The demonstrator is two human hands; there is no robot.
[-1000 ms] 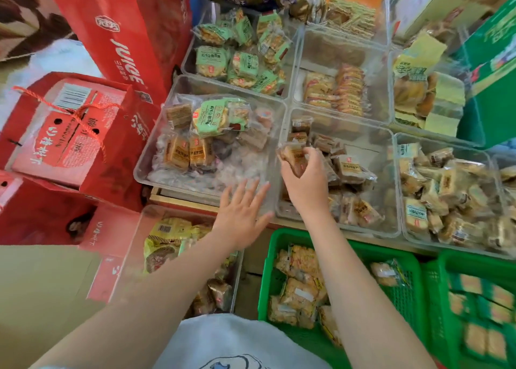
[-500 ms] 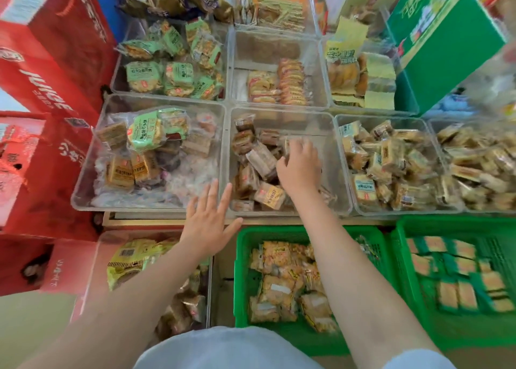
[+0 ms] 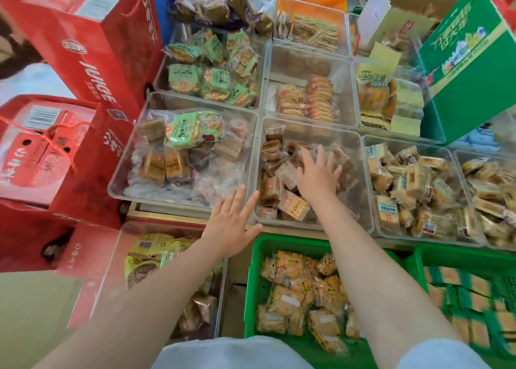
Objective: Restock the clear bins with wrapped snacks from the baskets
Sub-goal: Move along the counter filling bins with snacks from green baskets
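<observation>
My right hand (image 3: 318,174) lies flat with spread fingers on the brown wrapped snacks (image 3: 290,205) inside the middle clear bin (image 3: 360,179). My left hand (image 3: 233,225) hovers open, fingers straight, over the front corner where that bin meets the left clear bin (image 3: 125,170). Below my arms stands a green basket (image 3: 258,257) holding orange-brown wrapped snacks (image 3: 296,290). A second green basket (image 3: 458,257) with green-edged packets sits at the lower right.
Red juice cartons (image 3: 92,47) are stacked at the left. More clear bins of snacks fill the back rows, and a full bin (image 3: 413,190) sits right of the middle one. A green carton (image 3: 469,61) leans at the far right. A clear bin (image 3: 156,257) with yellow packets sits low left.
My right hand let go of the snack it held and now lies flat on the pile in the middle bin. My left hand stayed open near the bin's front corner.
</observation>
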